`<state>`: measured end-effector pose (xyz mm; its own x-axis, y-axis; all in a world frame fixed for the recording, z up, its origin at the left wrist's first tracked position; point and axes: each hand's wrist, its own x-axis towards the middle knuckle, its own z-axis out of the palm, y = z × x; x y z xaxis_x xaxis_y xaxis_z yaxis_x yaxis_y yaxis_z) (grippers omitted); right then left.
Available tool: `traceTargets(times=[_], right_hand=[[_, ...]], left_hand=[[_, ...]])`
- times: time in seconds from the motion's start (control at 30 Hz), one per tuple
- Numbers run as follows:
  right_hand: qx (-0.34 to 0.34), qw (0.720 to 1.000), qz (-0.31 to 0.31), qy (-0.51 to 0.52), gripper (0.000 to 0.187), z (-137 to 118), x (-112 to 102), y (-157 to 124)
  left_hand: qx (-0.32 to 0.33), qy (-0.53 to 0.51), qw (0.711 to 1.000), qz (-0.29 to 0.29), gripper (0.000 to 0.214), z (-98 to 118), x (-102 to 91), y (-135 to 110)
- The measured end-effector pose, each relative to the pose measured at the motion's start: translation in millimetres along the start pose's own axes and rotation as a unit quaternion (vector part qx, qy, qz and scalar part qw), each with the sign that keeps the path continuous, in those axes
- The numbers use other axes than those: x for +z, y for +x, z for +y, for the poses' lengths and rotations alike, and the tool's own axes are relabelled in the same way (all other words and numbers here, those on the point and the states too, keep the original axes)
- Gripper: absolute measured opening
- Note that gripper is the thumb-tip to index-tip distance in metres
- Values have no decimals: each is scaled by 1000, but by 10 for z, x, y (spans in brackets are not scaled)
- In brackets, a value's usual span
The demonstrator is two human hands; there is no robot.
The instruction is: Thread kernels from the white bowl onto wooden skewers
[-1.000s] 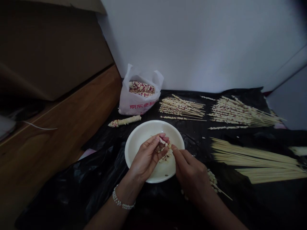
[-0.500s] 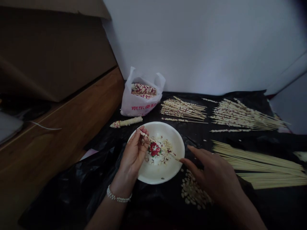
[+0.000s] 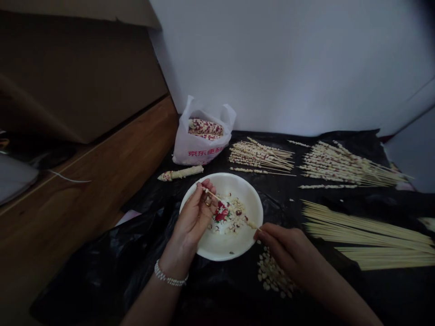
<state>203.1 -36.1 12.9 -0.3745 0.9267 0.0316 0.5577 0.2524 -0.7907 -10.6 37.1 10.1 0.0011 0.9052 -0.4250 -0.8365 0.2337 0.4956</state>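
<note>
A white bowl (image 3: 208,246) with a red flower print holds loose corn kernels (image 3: 231,216). Over its left rim, my left hand (image 3: 193,218) pinches one end of a thin bamboo skewer (image 3: 231,210) that slants across the bowl. My right hand (image 3: 286,249) pinches the skewer's other end at the bowl's right rim, where a few kernels sit on the stick. A small heap of kernels (image 3: 272,274) lies on the black sheet under my right hand. A bead bracelet circles my left wrist.
Bare skewers (image 3: 367,237) lie in a pile at the right. Two piles of kernel-threaded skewers (image 3: 260,156) (image 3: 346,165) lie at the back. A white plastic bag (image 3: 200,147) holds corn cobs; a stripped cob (image 3: 180,173) lies beside it. A wooden ledge runs along the left.
A second ago both hands were bunched together over the bowl. They have drawn apart along the skewer, the left to the left rim, the right to the right rim and closed on its end.
</note>
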Motion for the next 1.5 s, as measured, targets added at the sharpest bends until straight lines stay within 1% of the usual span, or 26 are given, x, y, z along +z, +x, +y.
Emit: traceTargets(times=[0.1, 0.2, 0.27, 0.37, 0.6, 0.7, 0.77, 0.87, 0.93, 1.03, 1.1, 1.17, 1.23, 1.33, 1.5], right_hand=[[10, 1000, 17, 9, 32, -50, 125, -3], [12, 999, 25, -31, 31, -87, 244, -12], [2, 996, 43, -73, 30, -103, 317, -19], [-13, 992, 69, -105, 26, -114, 410, -28], [-66, 971, 141, -183, 23, -110, 552, -38], [-93, 956, 178, -213, 23, -114, 589, -35], [-98, 950, 189, -228, 24, -114, 601, -31], [-92, 948, 193, -237, 23, -103, 596, -27], [-91, 948, 195, -233, 22, -93, 582, -26], [-98, 947, 206, -228, 21, -87, 566, -33], [-107, 947, 209, -218, 21, -93, 567, -41], [-116, 950, 205, -205, 21, -105, 574, -50], [-123, 951, 203, -201, 21, -118, 584, -56], [-124, 952, 199, -195, 21, -135, 593, -56], [-131, 960, 176, -173, 21, -164, 590, -55]], left_hand=[[6, 17, 1000, 10, 17, -8, 13, -9], [26, 27, 999, 9, 23, 0, 33, -23], [37, 29, 999, 7, 27, 1, 39, -27], [48, 31, 998, 11, 30, -3, 42, -30], [60, 56, 996, 26, 26, -22, 74, -30], [44, 63, 997, 5, 23, -89, 63, -44], [25, 70, 997, -18, 20, -147, 55, -70], [12, 89, 996, -26, 17, -190, 65, -116], [1, 106, 994, -21, 17, -162, 89, -132], [-15, 97, 995, -31, 32, -42, 114, -110], [6, 67, 997, -42, 39, 59, 105, -68], [32, 45, 997, -46, 39, 146, 75, -21], [43, 26, 997, -50, 35, 202, 39, 17], [42, 0, 998, -48, 31, 232, 4, 46], [44, -24, 998, -29, 35, 237, 7, 50]])
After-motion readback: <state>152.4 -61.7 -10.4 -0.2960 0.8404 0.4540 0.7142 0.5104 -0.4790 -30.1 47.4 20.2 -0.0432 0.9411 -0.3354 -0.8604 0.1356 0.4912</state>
